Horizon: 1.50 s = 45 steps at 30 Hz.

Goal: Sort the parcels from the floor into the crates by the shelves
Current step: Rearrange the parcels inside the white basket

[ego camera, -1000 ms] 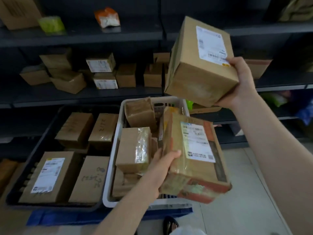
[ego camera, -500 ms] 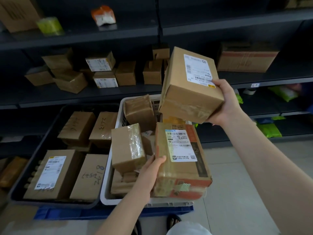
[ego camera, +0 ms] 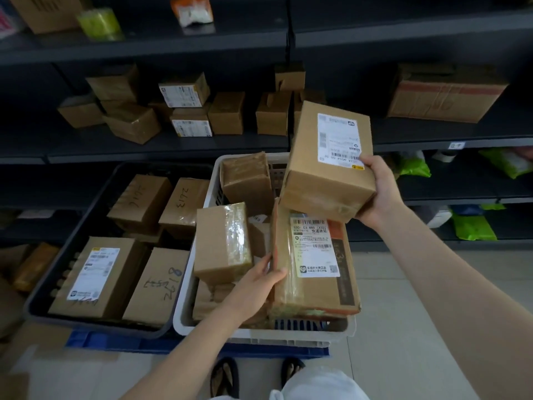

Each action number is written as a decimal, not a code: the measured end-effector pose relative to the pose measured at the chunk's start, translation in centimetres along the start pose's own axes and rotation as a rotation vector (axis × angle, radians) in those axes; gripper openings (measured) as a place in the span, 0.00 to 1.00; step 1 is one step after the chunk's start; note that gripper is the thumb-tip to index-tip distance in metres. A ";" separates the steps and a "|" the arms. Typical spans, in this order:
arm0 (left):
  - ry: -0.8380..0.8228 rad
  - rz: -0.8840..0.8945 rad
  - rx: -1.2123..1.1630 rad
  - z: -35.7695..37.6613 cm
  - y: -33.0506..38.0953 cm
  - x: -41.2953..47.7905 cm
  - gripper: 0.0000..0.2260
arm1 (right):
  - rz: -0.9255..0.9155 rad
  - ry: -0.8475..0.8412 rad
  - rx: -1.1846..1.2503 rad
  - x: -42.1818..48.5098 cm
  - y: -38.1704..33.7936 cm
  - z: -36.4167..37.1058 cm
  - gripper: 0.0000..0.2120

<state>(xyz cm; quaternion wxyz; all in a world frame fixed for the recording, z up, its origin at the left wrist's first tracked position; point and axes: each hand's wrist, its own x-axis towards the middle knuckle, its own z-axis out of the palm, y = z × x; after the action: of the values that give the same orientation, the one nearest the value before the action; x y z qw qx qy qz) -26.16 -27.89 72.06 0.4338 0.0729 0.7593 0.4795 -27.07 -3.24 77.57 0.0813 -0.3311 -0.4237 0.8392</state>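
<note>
My right hand (ego camera: 377,192) grips a brown labelled parcel (ego camera: 326,168) by its right end, just above the back right of the white crate (ego camera: 259,330). My left hand (ego camera: 259,281) holds the left edge of a long taped parcel (ego camera: 314,272) with a white label, which lies in the crate's front right part. The white crate holds several other brown boxes (ego camera: 222,241). Left of it, a dark crate (ego camera: 86,316) holds several more boxes, some with handwritten numbers.
Dark shelves (ego camera: 173,148) behind the crates carry several small boxes; a large carton (ego camera: 444,93) sits at the right. Green bags (ego camera: 473,226) lie on lower right shelves. A blue pallet (ego camera: 129,342) lies under the crates. My sandalled feet (ego camera: 225,376) stand on pale floor tiles.
Both parcels have come down toward the white crate. The long taped one has settled into its front right part, and the right hand's parcel has dropped from shelf height to just above it.
</note>
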 end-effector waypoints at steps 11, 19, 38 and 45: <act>-0.006 0.037 -0.053 -0.5 0.1 0.1 0.16 | -0.007 -0.039 -0.028 1.5 0.8 -0.9 0.16; 0.083 -0.153 -0.163 -0.3 -0.4 1.6 0.08 | 0.011 -0.107 -0.209 1.8 -0.3 3.0 0.18; 0.222 -0.112 0.337 1.0 -2.0 0.1 0.21 | 0.072 -0.176 -0.364 2.0 3.9 2.1 0.37; 0.073 0.065 -0.041 2.4 -0.9 -1.4 0.14 | 0.057 -0.135 -0.167 2.7 1.8 -0.5 0.17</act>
<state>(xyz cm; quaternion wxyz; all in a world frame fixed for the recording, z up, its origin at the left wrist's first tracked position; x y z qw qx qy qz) -23.29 -27.54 71.80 0.3913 0.0711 0.7619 0.5112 -28.58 -2.89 74.64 0.0007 -0.2912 -0.4872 0.8233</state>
